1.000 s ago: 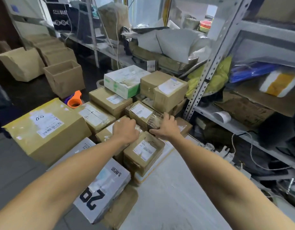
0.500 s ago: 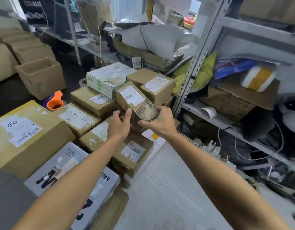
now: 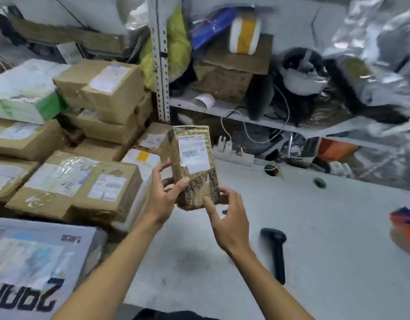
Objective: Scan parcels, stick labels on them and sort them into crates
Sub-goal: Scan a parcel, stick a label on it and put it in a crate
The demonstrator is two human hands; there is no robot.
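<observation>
A small brown taped parcel with a white barcode label facing me is held upright above the grey table. My left hand grips its lower left side, thumb across the front. My right hand is at its lower right corner, fingers spread, touching the bottom edge. A black handheld scanner lies on the table to the right of my right hand. A pile of cardboard parcels fills the left side.
A grey box with large black print sits at the near left. Metal shelving with clutter, cables and a power strip runs along the back. An orange and purple object lies at the table's right edge.
The small parcel was lifted off the pile and carried right, over the table, turned upright. My view swung right, bringing the scanner into sight.
</observation>
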